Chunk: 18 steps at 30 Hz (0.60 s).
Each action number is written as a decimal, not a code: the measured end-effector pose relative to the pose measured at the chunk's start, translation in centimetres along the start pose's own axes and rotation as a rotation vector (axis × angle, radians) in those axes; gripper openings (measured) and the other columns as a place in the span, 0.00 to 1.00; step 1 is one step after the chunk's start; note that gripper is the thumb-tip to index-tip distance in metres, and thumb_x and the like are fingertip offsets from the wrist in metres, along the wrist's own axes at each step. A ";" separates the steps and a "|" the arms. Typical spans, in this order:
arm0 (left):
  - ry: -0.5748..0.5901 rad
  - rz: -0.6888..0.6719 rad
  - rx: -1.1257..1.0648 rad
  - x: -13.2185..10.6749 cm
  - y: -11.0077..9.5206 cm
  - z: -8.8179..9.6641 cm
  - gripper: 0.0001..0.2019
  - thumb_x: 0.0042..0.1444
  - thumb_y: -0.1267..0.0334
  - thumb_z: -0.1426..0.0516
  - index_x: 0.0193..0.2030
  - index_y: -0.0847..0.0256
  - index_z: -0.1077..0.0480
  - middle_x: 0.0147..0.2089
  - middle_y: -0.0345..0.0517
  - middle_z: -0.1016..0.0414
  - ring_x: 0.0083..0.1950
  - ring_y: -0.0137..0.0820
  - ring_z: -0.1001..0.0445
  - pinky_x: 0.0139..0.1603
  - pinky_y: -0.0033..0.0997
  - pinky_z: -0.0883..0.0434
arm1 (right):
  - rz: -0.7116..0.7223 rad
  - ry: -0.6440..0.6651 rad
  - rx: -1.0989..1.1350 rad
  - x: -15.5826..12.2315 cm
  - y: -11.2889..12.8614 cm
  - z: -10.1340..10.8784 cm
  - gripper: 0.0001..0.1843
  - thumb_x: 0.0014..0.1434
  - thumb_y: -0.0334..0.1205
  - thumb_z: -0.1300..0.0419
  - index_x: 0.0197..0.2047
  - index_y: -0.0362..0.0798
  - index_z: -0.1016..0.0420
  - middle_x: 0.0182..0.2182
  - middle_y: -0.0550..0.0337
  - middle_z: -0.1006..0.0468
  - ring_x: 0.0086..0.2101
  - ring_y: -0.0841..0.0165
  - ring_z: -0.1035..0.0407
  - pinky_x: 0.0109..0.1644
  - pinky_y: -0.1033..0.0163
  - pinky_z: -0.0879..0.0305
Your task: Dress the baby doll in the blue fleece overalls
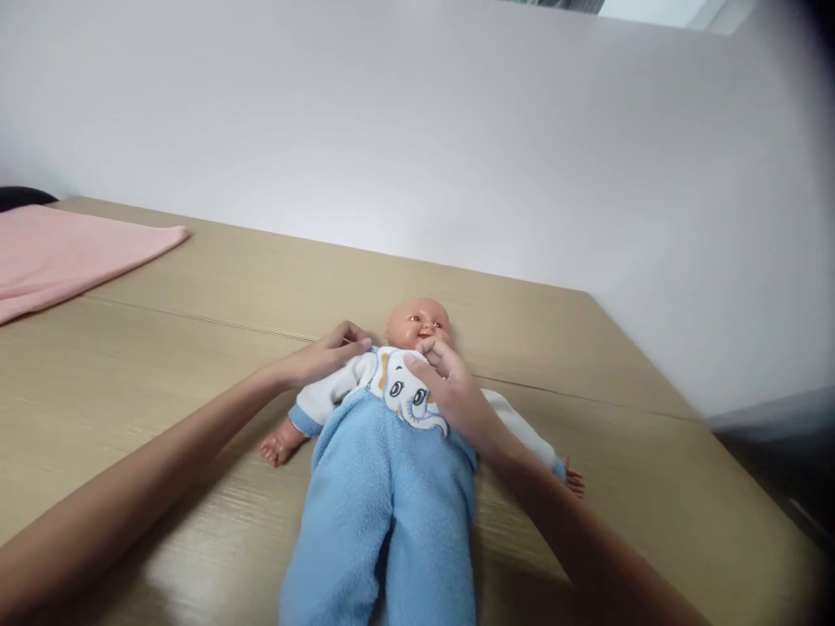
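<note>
Readable text: none that I can spot, no words, brands or numbers anywhere.
Closest thing to a sign: the blue and white fleece baby suit has a cartoon elephant face printed on the chest, just a picture, no lettering with it.
Tags or labels: can't make any out on the suit.

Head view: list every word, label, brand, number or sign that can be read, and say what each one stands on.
None: no readable text anywhere in this view.
doll: its top bears only an elephant picture, no lettering.
pink cloth: plain, no label showing.
table: bare wood grain, no marks.
</note>
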State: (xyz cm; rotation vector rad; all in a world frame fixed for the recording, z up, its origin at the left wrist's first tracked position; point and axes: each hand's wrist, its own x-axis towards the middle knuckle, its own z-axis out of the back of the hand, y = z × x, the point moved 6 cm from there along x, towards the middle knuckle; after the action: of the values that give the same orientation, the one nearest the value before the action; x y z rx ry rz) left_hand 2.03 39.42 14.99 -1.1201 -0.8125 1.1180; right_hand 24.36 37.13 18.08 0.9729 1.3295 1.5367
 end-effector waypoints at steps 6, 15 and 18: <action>0.251 0.019 0.302 -1.5 -0.3 1.0 0.28 0.68 0.37 0.34 0.62 0.53 0.32 0.55 0.46 0.20 0.54 0.43 0.21 0.55 0.40 0.25 | 0.223 -0.127 -0.606 -0.5 2.3 2.1 0.12 0.72 0.53 0.37 0.41 0.55 0.30 0.38 0.57 0.19 0.38 0.58 0.26 0.45 0.53 0.35; 0.324 0.035 0.392 -1.3 0.2 1.9 0.31 0.71 0.37 0.36 0.72 0.50 0.30 0.67 0.50 0.17 0.66 0.48 0.19 0.66 0.43 0.24 | 0.032 0.034 -0.843 1.1 1.6 6.2 0.17 0.70 0.59 0.37 0.39 0.55 0.24 0.35 0.57 0.15 0.37 0.55 0.23 0.42 0.54 0.37; 0.416 0.109 0.521 -2.3 -0.5 2.7 0.39 0.61 0.38 0.29 0.72 0.53 0.32 0.67 0.53 0.16 0.66 0.52 0.18 0.64 0.44 0.22 | -0.046 0.133 -0.859 1.1 0.7 6.8 0.24 0.70 0.67 0.36 0.36 0.54 0.24 0.34 0.56 0.16 0.37 0.54 0.25 0.40 0.54 0.37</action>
State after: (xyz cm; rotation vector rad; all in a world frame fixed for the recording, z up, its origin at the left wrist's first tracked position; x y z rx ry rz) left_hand -0.98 37.97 16.23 -0.9107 -0.1201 1.0540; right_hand 30.32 40.32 19.64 0.2939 0.6281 1.8979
